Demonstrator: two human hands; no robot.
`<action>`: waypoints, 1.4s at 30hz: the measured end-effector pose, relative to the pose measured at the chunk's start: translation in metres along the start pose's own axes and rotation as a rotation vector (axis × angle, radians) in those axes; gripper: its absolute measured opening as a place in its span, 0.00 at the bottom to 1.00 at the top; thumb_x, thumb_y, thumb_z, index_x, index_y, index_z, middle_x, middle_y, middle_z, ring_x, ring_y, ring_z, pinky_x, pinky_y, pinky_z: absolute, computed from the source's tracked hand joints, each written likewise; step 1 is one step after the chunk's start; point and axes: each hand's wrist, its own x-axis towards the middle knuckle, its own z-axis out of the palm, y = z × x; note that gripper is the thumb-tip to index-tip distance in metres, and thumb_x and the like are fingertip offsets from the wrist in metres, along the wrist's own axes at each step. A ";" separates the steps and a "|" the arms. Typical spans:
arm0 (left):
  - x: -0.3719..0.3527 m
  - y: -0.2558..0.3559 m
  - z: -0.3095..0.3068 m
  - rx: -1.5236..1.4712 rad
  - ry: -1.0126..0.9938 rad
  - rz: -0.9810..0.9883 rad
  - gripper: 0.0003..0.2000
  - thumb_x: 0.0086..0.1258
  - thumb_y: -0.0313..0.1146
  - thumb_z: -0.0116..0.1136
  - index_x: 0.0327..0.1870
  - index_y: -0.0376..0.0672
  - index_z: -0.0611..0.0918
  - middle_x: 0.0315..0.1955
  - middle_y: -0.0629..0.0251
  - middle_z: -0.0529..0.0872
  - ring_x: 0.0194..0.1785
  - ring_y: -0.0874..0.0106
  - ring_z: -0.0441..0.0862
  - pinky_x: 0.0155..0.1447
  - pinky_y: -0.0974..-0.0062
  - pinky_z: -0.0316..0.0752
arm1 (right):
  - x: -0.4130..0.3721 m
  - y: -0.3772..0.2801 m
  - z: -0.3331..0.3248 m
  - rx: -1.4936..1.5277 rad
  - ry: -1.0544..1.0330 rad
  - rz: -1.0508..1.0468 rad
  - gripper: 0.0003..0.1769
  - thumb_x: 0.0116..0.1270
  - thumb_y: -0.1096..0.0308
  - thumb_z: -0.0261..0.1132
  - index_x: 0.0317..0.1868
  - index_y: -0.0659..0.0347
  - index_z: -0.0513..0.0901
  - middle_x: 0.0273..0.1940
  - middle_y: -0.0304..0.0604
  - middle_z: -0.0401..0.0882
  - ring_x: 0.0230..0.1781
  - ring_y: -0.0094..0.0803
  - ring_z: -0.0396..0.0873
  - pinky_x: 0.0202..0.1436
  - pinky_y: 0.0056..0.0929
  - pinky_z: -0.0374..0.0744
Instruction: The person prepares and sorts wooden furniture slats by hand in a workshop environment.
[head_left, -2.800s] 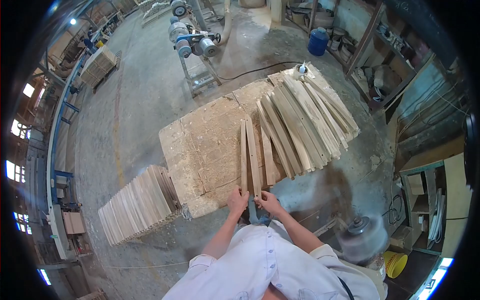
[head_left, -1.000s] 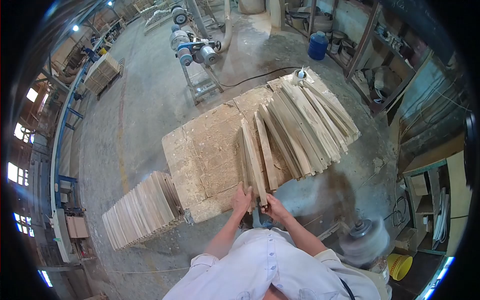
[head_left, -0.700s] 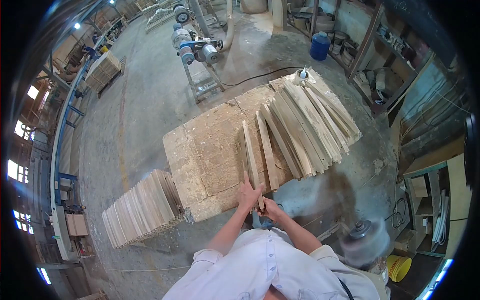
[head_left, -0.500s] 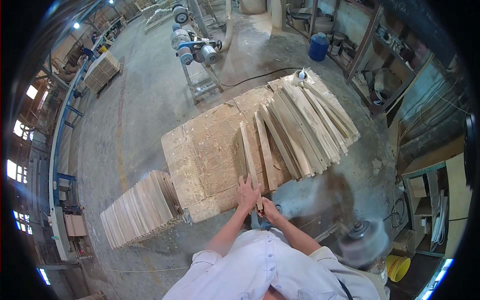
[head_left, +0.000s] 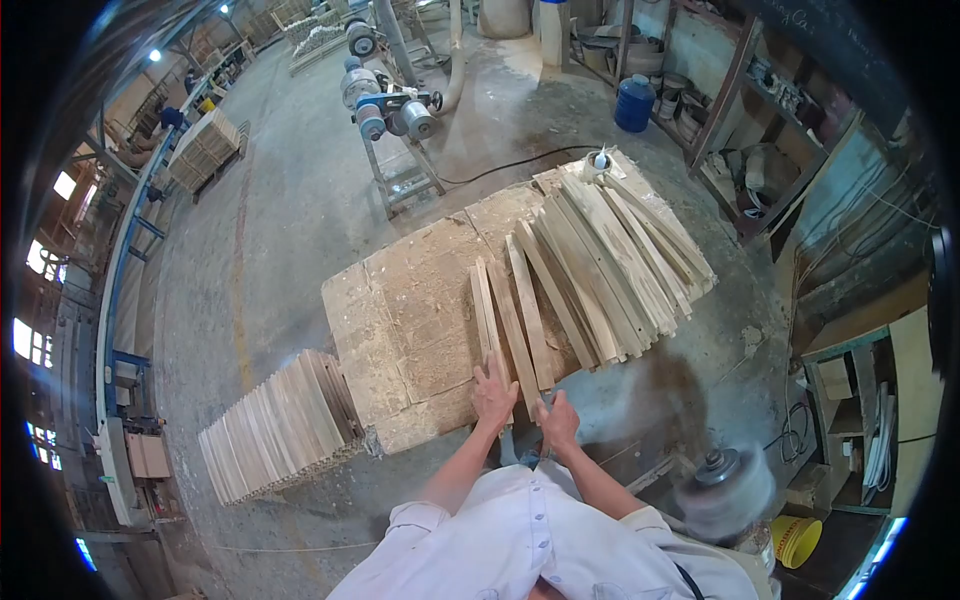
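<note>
My left hand [head_left: 493, 392] grips the near end of a narrow pale wooden slat [head_left: 486, 310] at the table's front edge, fingers spread over its top. Just right of that slat lie a browner slat [head_left: 509, 325] and another loose slat [head_left: 528, 310]. My right hand [head_left: 559, 418] is closed beside the near ends of these slats. A small greyish thing shows at its fingers, too little to name. Further right, a row of several slats [head_left: 610, 265] leans close together on the worktable [head_left: 400, 330], whose top is scuffed and dusty.
A stack of slats [head_left: 275, 425] stands left of the table. A glue bottle [head_left: 600, 160] is at the far corner. Beyond are a belt machine [head_left: 395, 115] on a stand and a blue jug [head_left: 634, 103]. A yellow bucket [head_left: 795, 540] sits at lower right, near shelves [head_left: 850, 400].
My right hand has moved right and slightly up, away from the slat's end by my left hand. The slats near my left hand have shifted, and a browner one now lies apart.
</note>
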 end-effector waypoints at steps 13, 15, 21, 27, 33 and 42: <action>-0.004 0.000 0.010 -0.082 0.028 -0.027 0.46 0.64 0.43 0.70 0.80 0.48 0.56 0.57 0.40 0.73 0.55 0.40 0.80 0.56 0.45 0.78 | -0.007 0.007 0.013 -0.023 -0.132 -0.216 0.28 0.61 0.48 0.75 0.46 0.65 0.79 0.36 0.58 0.87 0.38 0.56 0.86 0.41 0.49 0.82; -0.002 0.004 0.008 -0.076 0.029 -0.048 0.45 0.65 0.44 0.69 0.80 0.48 0.56 0.57 0.39 0.74 0.55 0.40 0.80 0.56 0.45 0.78 | -0.001 0.012 0.015 0.176 -0.281 -0.231 0.25 0.64 0.50 0.73 0.45 0.66 0.80 0.37 0.58 0.87 0.38 0.56 0.87 0.41 0.49 0.82; 0.002 -0.002 0.009 -0.051 0.017 0.007 0.48 0.64 0.48 0.70 0.81 0.48 0.54 0.54 0.39 0.76 0.54 0.41 0.82 0.56 0.48 0.79 | 0.016 0.029 0.026 0.296 -0.465 -0.215 0.21 0.68 0.53 0.70 0.43 0.67 0.83 0.36 0.54 0.87 0.35 0.57 0.85 0.41 0.48 0.81; 0.006 -0.006 0.013 0.003 0.025 0.017 0.52 0.60 0.47 0.73 0.82 0.49 0.53 0.50 0.41 0.78 0.49 0.42 0.83 0.52 0.48 0.81 | 0.032 -0.005 -0.011 -0.057 0.253 -0.256 0.28 0.62 0.51 0.75 0.52 0.64 0.80 0.40 0.56 0.87 0.39 0.60 0.84 0.44 0.53 0.81; 0.004 -0.001 0.005 0.007 0.009 0.002 0.51 0.61 0.45 0.74 0.82 0.49 0.53 0.49 0.41 0.78 0.49 0.42 0.84 0.52 0.49 0.81 | 0.069 0.009 -0.001 0.307 -0.197 -0.241 0.21 0.68 0.60 0.71 0.54 0.63 0.79 0.39 0.45 0.86 0.36 0.44 0.85 0.41 0.40 0.83; 0.009 -0.008 0.000 -0.048 -0.039 0.047 0.50 0.62 0.45 0.74 0.82 0.47 0.54 0.51 0.39 0.78 0.50 0.40 0.83 0.53 0.48 0.80 | 0.024 0.039 -0.019 0.798 -0.693 0.046 0.24 0.76 0.62 0.66 0.69 0.58 0.77 0.36 0.31 0.81 0.33 0.18 0.77 0.35 0.23 0.78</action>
